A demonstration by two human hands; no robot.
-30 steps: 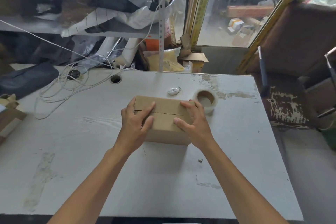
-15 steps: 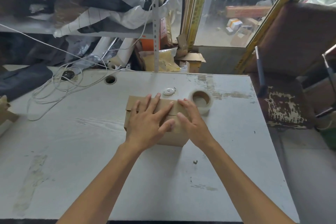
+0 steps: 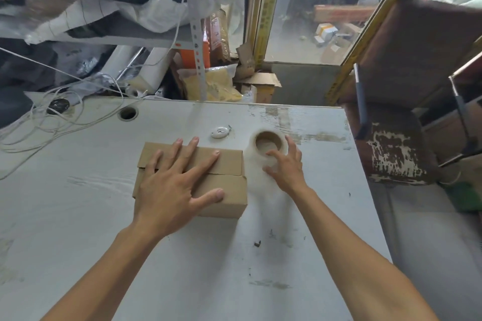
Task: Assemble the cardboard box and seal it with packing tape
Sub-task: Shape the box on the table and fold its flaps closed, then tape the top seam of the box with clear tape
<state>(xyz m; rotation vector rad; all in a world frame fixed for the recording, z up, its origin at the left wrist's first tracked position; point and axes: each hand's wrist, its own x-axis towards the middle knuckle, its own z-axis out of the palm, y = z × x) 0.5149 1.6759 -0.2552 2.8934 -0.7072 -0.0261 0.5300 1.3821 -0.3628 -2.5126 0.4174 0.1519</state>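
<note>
One cam only, on my head, wide-angle, looking fwd and down over the white table (image 3: 78,216). Close enough that both my forearms run in from the bottom edge, my left hand (image 3: 172,185) and right hand (image 3: 287,167) mid-frame. Top of frame takes in the shelf clutter and window beyond. No 2nd view, so no overlap.

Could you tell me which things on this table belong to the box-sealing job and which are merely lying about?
For the job:
- cardboard box, flaps folded shut, under the flat left hand
- packing tape roll, which the right hand is reaching

Lying about:
- small white oval object
- white cord at the table's far left
</note>
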